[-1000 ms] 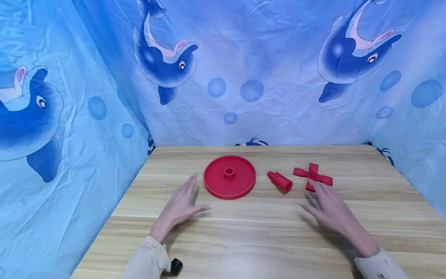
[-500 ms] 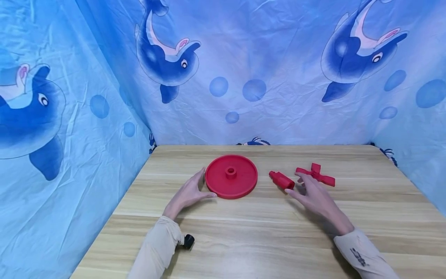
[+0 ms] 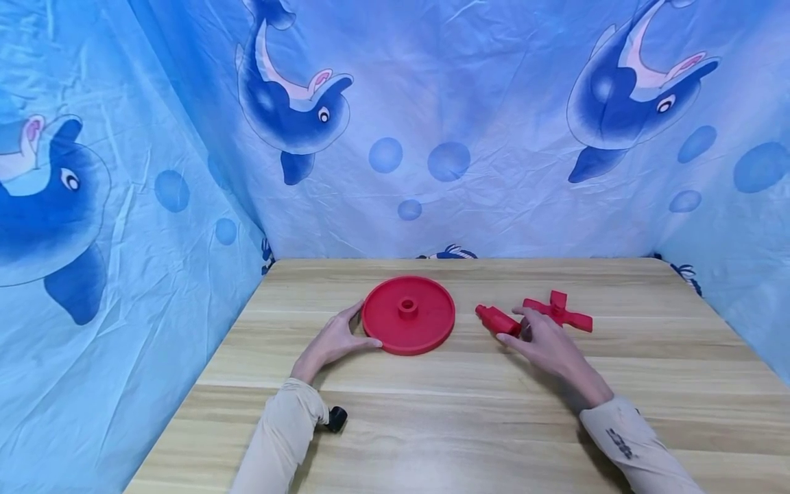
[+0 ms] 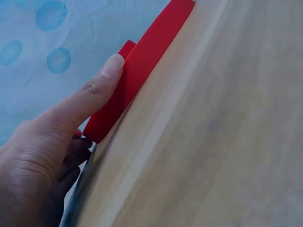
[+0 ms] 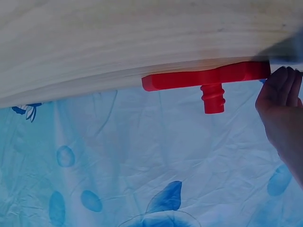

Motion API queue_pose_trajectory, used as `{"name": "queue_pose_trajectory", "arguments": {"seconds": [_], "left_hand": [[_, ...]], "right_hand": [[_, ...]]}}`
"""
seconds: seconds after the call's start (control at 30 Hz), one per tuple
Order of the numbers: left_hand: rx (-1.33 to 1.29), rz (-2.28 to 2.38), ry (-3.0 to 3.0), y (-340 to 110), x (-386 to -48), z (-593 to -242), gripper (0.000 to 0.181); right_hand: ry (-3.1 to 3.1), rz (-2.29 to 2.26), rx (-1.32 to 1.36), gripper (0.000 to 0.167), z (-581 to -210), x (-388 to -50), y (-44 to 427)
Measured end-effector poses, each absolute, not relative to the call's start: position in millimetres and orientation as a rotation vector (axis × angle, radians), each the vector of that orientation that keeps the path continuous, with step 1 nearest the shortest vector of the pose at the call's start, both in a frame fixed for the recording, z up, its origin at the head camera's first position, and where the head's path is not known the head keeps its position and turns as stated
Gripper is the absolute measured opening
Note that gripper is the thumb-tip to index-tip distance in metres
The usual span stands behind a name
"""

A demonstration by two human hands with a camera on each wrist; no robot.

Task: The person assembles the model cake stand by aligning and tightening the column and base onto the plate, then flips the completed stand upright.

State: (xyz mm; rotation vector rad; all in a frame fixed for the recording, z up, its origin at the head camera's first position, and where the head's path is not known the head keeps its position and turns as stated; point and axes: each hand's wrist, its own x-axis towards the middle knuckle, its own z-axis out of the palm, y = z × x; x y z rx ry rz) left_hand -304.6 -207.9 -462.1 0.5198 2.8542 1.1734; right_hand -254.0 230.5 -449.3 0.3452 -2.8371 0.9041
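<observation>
A round red disc (image 3: 426, 329) with a raised rim and a hollow central boss lies flat on the table. My left hand (image 3: 333, 341) curves round its left edge; in the left wrist view the thumb (image 4: 102, 82) presses the rim, and the fingers are partly hidden. A red stepped cylinder (image 3: 496, 320) lies right of the disc, narrow end toward it. My right hand (image 3: 549, 346) pinches its wider end between thumb and fingers. Just behind that hand sits a red cross-shaped piece (image 3: 558, 312); the right wrist view shows a ridged stem (image 5: 213, 99) on it.
The wood-grain table (image 3: 444, 425) reaches back to a blue dolphin-printed curtain (image 3: 481, 89), which also hangs along both sides. A small black object (image 3: 336, 419) sticks out beside the left sleeve (image 3: 278, 432).
My left hand has moved right and forward onto the disc's edge. My right hand has moved left from beside the cross-shaped piece to the stepped cylinder and taken hold of its wide end.
</observation>
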Motion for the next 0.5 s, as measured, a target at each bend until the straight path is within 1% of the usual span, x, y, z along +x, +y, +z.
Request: {"name": "queue_pose_trajectory", "arguments": {"seconds": [0.13,0.5], "left_hand": [[0.505,1.186,2.851,-209.5,-305.9,-463.5,0.112],[0.504,1.200,2.832,-212.5,-308.0,-465.7,0.111]], "right_hand": [[-2.848,0.903,0.332,0.076,-450.2,-255.0,228.0],[-2.766,0.920,0.386,0.053,-452.1,-256.8,228.5]]}}
